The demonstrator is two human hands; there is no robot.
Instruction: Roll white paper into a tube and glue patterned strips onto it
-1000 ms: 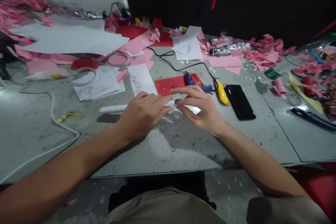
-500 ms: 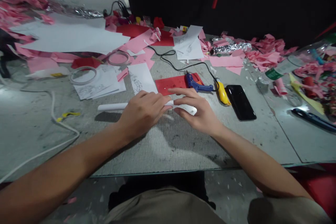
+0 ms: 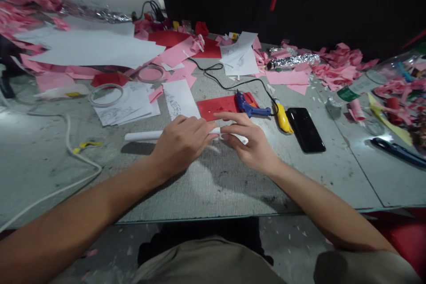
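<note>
A thin white paper tube point(image 3: 143, 136) lies level above the grey table, its left end sticking out past my left hand point(image 3: 181, 142). The fingers of that hand are wrapped round the tube. My right hand point(image 3: 248, 140) pinches the tube's right end between thumb and fingers, with its index finger stretched out above. A white piece shows between and behind the right fingers; its shape is partly hidden. Just beyond my hands, a blue glue gun point(image 3: 251, 107) rests on a red sheet point(image 3: 216, 105).
Right of the glue gun are a yellow tool point(image 3: 283, 119) and a black phone point(image 3: 305, 129). Drawn papers point(image 3: 124, 104) and a tape roll point(image 3: 105, 95) lie back left. A white cable point(image 3: 68, 137) crosses the left side. Pink scraps point(image 3: 336, 71) pile at the back right.
The thumb and fingers of my right hand have closed in slightly at the tube's right end. My left hand keeps its hold on the tube.
</note>
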